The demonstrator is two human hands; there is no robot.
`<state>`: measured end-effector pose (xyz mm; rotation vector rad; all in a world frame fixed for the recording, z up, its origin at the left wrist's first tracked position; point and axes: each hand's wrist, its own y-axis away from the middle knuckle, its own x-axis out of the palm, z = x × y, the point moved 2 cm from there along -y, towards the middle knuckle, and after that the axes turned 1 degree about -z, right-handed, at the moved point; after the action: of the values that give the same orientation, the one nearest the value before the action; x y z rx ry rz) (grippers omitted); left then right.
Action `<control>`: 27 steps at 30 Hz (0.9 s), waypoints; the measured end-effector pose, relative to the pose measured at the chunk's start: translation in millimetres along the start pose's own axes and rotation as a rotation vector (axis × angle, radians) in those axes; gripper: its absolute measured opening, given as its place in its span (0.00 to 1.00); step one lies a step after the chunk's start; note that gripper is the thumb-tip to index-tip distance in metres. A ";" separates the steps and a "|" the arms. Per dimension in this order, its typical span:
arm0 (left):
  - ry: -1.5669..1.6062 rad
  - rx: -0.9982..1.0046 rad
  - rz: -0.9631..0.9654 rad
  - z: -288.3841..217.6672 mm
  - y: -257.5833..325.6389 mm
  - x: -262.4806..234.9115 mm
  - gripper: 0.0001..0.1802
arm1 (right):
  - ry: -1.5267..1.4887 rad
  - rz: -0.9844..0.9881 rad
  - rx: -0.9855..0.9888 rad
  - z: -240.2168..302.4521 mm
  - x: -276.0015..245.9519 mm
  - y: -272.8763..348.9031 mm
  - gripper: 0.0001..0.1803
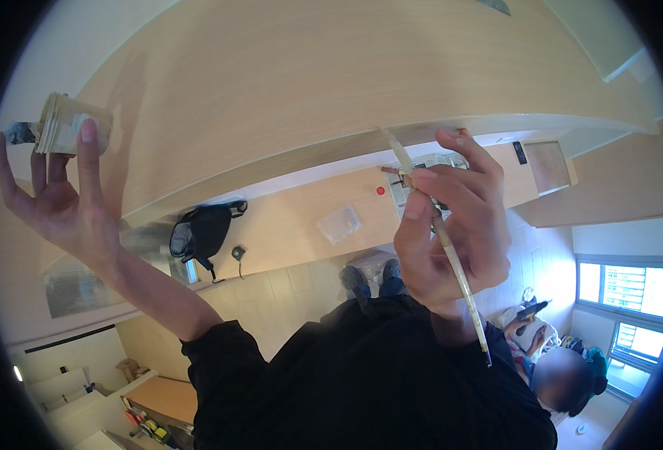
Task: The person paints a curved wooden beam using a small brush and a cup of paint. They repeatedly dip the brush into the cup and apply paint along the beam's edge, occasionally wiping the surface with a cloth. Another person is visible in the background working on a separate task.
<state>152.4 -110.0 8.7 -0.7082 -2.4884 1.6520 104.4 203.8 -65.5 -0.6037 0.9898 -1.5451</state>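
At the far left, my left hand (76, 199) is raised with its thumb and fingers around a cream cup (73, 126) with layered rims, tilted on its side in this view. A small dark lump (22, 133) shows at the cup's rim near my fingertip. My right hand (459, 225) pinches a thin paintbrush (463, 277) with a stained, pale handle. Its flat, pale tip points up and away, at the lower edge of a large wood-grain panel (309, 82); whether it touches cannot be told.
Below the panel runs a wood-grain counter (286, 225) with a black bag (205, 229), a tape measure (238, 253), a clear plastic packet (339, 223) and a red round thing (380, 191). Another person (564, 375) is at lower right, near windows (631, 292). Tools (148, 427) lie at lower left.
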 end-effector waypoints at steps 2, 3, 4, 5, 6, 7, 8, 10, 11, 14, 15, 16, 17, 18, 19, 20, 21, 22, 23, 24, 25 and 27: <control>-0.031 0.010 -0.010 0.5 -1.4 2.0 0.49 | -0.007 -0.003 0.016 -1.4 0.6 -1.8 0.17; -0.019 0.012 -0.014 0.3 -1.6 2.4 0.49 | 0.003 0.017 -0.012 -0.9 1.2 -2.6 0.17; -0.016 0.010 -0.014 0.1 -1.7 2.7 0.49 | 0.014 0.032 -0.018 0.6 1.7 -2.4 0.17; -0.035 -0.002 -0.018 0.1 -1.8 3.1 0.49 | 0.014 0.047 -0.018 1.1 2.4 -2.5 0.17; -0.011 0.019 -0.010 -0.5 -2.0 3.0 0.49 | 0.031 0.055 -0.035 2.0 3.0 -2.3 0.17; -0.009 0.029 -0.004 -0.8 -2.5 3.2 0.49 | 0.037 0.063 -0.044 2.4 3.4 -2.0 0.17; -0.007 0.039 0.001 -1.0 -2.9 3.5 0.49 | 0.028 0.065 -0.050 1.6 4.1 -2.0 0.17; -0.017 0.021 -0.014 -0.7 -2.7 3.8 0.49 | 0.029 0.038 -0.055 -1.1 4.5 -1.8 0.18; -0.029 0.014 -0.017 -0.5 -2.5 4.2 0.49 | 0.013 0.021 -0.040 -2.9 4.2 -1.7 0.18; -0.048 0.001 -0.027 -0.6 -2.8 5.6 0.49 | -0.004 -0.008 -0.026 -5.8 2.2 -1.8 0.18; -0.028 0.014 -0.019 -1.0 -3.0 6.5 0.49 | 0.007 0.007 -0.023 -6.2 1.9 -2.2 0.18; -0.028 0.009 -0.018 -0.9 -3.1 6.6 0.49 | 0.014 0.022 -0.024 -5.8 1.1 -2.8 0.18; -0.028 0.004 -0.017 -0.9 -3.5 7.3 0.49 | 0.009 0.021 -0.019 -5.5 0.4 -3.6 0.18; -0.032 0.005 -0.017 -0.6 -3.9 7.4 0.49 | 0.020 0.039 -0.026 -4.8 0.2 -4.6 0.18; -0.036 0.006 -0.016 -0.5 -4.4 7.7 0.49 | 0.020 0.040 -0.027 -4.1 1.3 -5.3 0.18; -0.041 0.006 -0.016 -0.4 -4.6 7.2 0.49 | 0.020 0.059 -0.030 -2.7 1.5 -6.1 0.17; -0.029 0.010 -0.012 -0.2 -5.0 7.3 0.49 | 0.029 0.073 -0.041 -1.3 2.6 -6.7 0.16; -0.018 0.014 -0.008 -0.1 -5.2 7.7 0.49 | 0.040 0.106 -0.052 0.6 3.0 -7.3 0.13; -0.006 0.018 -0.004 -0.1 -5.0 6.8 0.49 | 0.046 0.135 -0.070 3.3 4.5 -6.8 0.11; -0.014 0.014 -0.003 -0.5 -4.9 7.4 0.48 | 0.052 0.141 -0.070 3.8 5.6 -7.3 0.11; -0.021 0.010 -0.002 -0.6 -4.4 7.6 0.48 | 0.053 0.144 -0.076 4.7 6.8 -7.2 0.11; -0.028 0.008 -0.007 -1.7 -4.4 8.7 0.48 | 0.050 0.131 -0.075 4.8 8.6 -7.3 0.14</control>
<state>143.7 -106.4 11.6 -0.6790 -2.4988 1.6801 102.5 194.2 -58.1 -0.5440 1.1074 -1.4186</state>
